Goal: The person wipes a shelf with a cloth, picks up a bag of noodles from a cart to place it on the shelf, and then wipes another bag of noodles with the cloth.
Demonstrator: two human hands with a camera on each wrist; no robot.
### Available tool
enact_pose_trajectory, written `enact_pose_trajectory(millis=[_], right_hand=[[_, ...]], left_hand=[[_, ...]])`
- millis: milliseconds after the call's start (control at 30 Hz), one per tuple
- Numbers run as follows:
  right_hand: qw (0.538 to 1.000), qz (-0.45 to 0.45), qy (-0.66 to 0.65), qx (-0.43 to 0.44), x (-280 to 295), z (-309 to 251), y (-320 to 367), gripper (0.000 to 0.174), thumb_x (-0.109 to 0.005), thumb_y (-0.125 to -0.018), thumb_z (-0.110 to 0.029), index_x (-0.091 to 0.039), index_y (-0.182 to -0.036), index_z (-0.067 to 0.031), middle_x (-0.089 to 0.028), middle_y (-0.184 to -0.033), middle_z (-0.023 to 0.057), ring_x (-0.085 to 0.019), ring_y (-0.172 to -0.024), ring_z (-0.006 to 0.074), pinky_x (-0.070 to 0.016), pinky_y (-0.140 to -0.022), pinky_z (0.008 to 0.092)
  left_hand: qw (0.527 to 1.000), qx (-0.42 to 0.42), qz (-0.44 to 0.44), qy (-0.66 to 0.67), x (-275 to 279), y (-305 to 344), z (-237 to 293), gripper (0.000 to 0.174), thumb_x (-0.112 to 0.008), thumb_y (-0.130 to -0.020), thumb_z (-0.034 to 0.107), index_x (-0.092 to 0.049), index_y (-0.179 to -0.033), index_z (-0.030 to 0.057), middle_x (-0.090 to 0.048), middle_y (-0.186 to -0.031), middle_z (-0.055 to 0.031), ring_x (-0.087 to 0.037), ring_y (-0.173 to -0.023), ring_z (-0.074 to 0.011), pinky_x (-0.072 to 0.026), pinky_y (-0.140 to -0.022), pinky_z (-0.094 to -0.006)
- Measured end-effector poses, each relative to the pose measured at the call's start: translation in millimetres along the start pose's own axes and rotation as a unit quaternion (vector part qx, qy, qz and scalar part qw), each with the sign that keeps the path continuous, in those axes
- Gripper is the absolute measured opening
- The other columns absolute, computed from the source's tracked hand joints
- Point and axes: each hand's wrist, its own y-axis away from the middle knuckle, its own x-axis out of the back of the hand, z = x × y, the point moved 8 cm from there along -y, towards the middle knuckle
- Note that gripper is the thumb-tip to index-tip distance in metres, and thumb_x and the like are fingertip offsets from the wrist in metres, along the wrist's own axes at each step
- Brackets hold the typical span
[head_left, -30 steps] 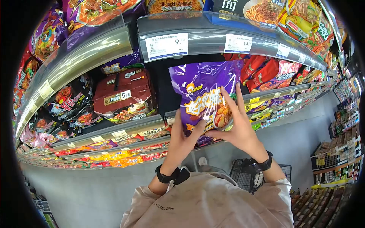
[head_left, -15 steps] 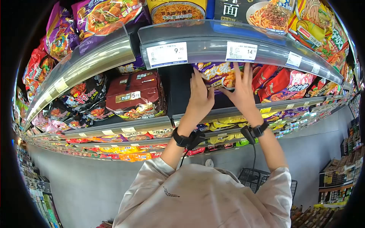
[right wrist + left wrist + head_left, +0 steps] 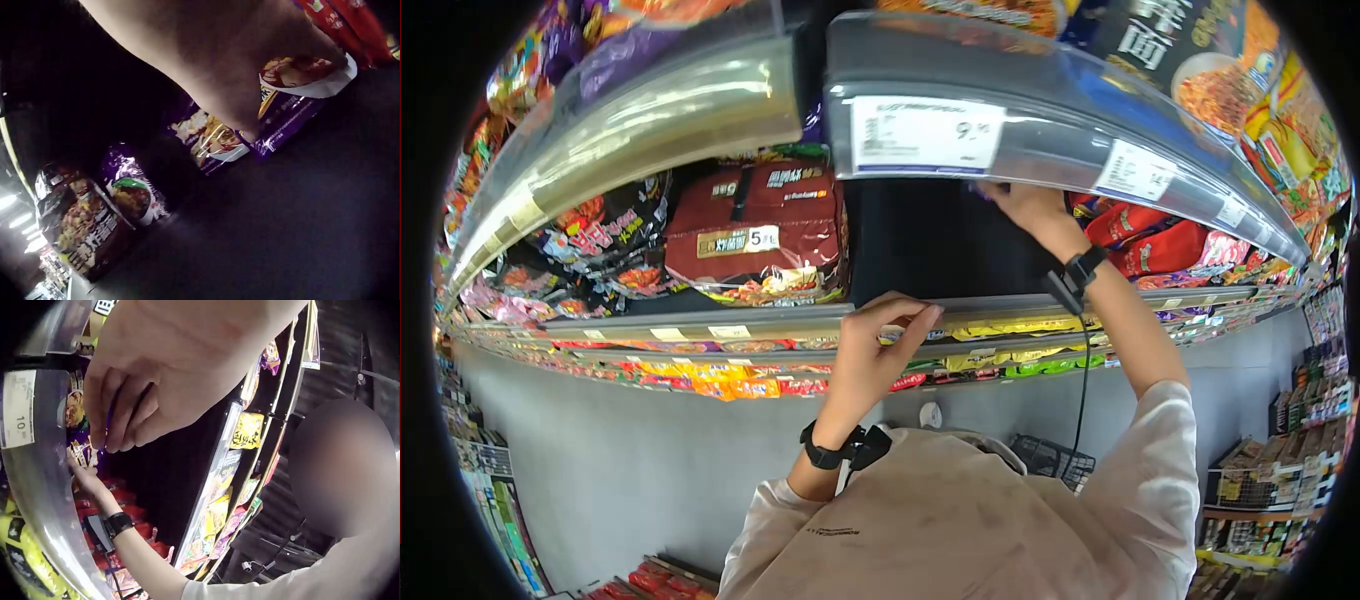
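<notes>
My right hand (image 3: 1032, 212) reaches deep into the shelf under the clear rail. In the right wrist view it lies over a purple noodle bag (image 3: 290, 128) with a bowl picture, the thumb at the bag's edge and the other fingers hidden; I cannot tell whether they grip it. A second purple noodle bag (image 3: 212, 140) stands beside it. My left hand (image 3: 875, 350) hovers at the shelf's front edge, fingers loosely bent and holding nothing. Seen from the left wrist, the left hand (image 3: 169, 369) is in front of the dark shelf space.
A maroon noodle multipack (image 3: 755, 235) sits left of the dark shelf board (image 3: 930, 250), with red bags (image 3: 1145, 240) at the right. The clear rail with price tags (image 3: 925, 135) overhangs the shelf. A wire basket (image 3: 1050, 460) stands on the floor below.
Both hands held the purple noodle bag outside the shelf, then moved it in under the rail. Since then the left hand has let go and drawn back to the front edge; the right stays inside.
</notes>
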Motion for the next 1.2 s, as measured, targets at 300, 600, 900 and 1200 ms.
enact_pose_trajectory(millis=[300, 600, 900, 1200], right_hand=[[0.972, 0.103, 0.021, 0.209, -40, 30, -23, 0.041, -0.066, -0.097, -0.034, -0.068, -0.126, -0.0054, -0.069, -0.126, 0.0208, -0.063, -0.118, 0.0421, -0.0498, -0.099, 0.0511], [0.967, 0.112, 0.002, 0.231, -28, 24, -24, 0.042, -0.066, -0.098, -0.034, -0.066, -0.129, -0.0063, -0.068, -0.130, 0.0204, -0.061, -0.121, 0.0422, -0.0492, -0.101, 0.0504], [0.992, -0.050, 0.012, 0.115, 10, -17, -21, 0.055, -0.063, -0.100, -0.037, -0.056, -0.143, -0.0019, -0.058, -0.144, 0.0260, -0.052, -0.134, 0.0453, -0.0421, -0.112, 0.0484], [0.988, -0.123, 0.014, 0.089, -31, -10, -34, 0.064, -0.056, -0.103, -0.044, -0.047, -0.151, -0.0029, -0.048, -0.155, 0.0269, -0.044, -0.144, 0.0447, -0.0359, -0.120, 0.0496]], left_hand=[[0.993, 0.069, 0.079, -0.054, 47, 51, -8, 0.008, -0.075, -0.095, 0.004, -0.078, -0.100, -0.0024, -0.077, -0.092, -0.0099, -0.070, -0.081, -0.0147, -0.0523, -0.073, -0.0286], [0.981, 0.098, 0.151, -0.076, 76, 82, 1, 0.009, -0.073, -0.096, 0.003, -0.076, -0.102, -0.0035, -0.074, -0.088, -0.0095, -0.070, -0.079, -0.0143, -0.0529, -0.073, -0.0279], [0.981, 0.143, 0.128, -0.037, 81, 108, -25, 0.011, -0.074, -0.097, 0.006, -0.077, -0.102, -0.0035, -0.075, -0.089, -0.0082, -0.066, -0.079, -0.0100, -0.0514, -0.075, -0.0260], [0.979, 0.159, 0.122, -0.045, 91, 138, -14, 0.013, -0.074, -0.098, 0.008, -0.077, -0.101, -0.0041, -0.075, -0.089, -0.0075, -0.070, -0.082, -0.0111, -0.0522, -0.078, -0.0254]])
